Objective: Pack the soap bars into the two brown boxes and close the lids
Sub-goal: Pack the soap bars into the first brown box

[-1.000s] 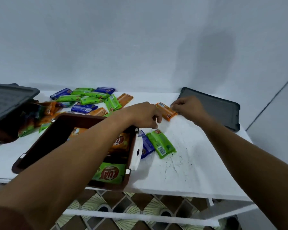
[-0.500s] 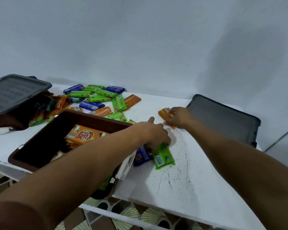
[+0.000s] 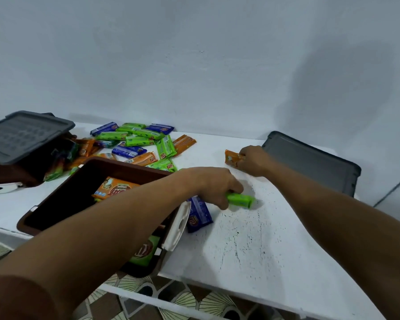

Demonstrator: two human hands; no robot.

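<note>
left hand [image 3: 214,185] fingers curl around a green soap bar [image 3: 240,200]. right hand [image 3: 252,160] pinches an orange soap bar [image 3: 231,157] past its fingertips.

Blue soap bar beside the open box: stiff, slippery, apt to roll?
The blue soap bar is likely stiff: it shows a flat, blocky shape. Its glossy wrapper may be slippery. Flat-faced on the white table, it should slide, not roll.
</note>
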